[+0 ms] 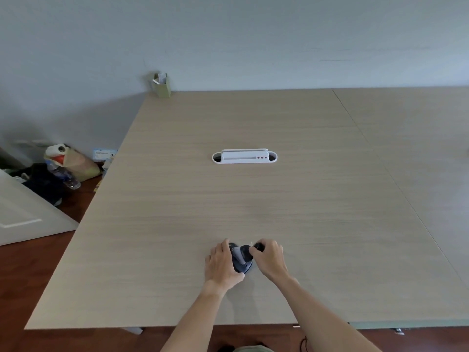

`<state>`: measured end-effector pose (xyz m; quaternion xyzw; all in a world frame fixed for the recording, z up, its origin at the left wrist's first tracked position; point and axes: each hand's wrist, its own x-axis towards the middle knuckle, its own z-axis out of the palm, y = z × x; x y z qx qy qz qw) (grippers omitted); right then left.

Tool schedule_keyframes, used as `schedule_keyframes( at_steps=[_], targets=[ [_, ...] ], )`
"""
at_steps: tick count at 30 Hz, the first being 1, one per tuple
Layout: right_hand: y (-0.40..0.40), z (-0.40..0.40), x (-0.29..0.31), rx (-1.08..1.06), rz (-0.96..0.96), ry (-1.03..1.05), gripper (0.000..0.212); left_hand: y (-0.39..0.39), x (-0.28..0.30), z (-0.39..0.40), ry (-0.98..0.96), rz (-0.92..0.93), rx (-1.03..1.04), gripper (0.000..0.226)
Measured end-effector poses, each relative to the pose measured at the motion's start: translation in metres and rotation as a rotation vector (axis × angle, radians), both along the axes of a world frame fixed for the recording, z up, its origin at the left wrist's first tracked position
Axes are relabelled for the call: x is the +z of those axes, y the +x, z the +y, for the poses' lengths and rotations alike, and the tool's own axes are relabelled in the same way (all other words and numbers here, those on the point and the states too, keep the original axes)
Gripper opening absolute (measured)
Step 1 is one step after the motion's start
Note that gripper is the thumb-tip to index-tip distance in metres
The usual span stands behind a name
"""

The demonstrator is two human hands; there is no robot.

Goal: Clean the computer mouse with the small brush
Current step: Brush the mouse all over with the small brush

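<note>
A dark computer mouse [241,260] lies on the wooden table [253,199] near its front edge. My left hand [222,262] grips the mouse from its left side, thumb at the near end. My right hand [269,257] is closed around a small dark brush [256,247], whose dark head rests against the mouse's top right. Most of the brush is hidden inside my fingers.
A white cable grommet [244,156] is set into the table's middle. A green pen holder [162,85] stands at the far left corner against the wall. Bags, a paper roll and a water bottle [66,177] lie on the floor to the left.
</note>
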<state>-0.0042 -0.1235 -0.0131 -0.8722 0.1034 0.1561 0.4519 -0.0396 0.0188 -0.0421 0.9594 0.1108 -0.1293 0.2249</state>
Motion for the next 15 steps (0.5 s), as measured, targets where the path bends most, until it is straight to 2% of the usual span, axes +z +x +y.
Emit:
schedule_keyframes(
  at_steps=[4,6,9,13,15],
  targets=[
    [0.0,0.004,0.0,-0.101,-0.009,-0.132,0.02,0.001,0.004,-0.008,-0.045,-0.018,0.055,0.105],
    [0.001,0.005,-0.001,-0.114,-0.036,-0.093,0.02,0.003,0.006,-0.009,-0.033,-0.021,0.05,0.104],
    [-0.001,0.005,-0.002,-0.018,-0.013,-0.014,0.021,0.007,0.008,-0.007,-0.005,-0.005,-0.001,0.107],
    [-0.001,0.002,-0.002,-0.098,-0.006,-0.137,0.022,0.01,0.01,-0.003,0.041,0.015,-0.086,0.111],
    [0.0,0.002,-0.003,-0.099,-0.017,-0.102,0.02,0.011,0.011,-0.001,0.042,0.02,-0.102,0.114]
  ],
)
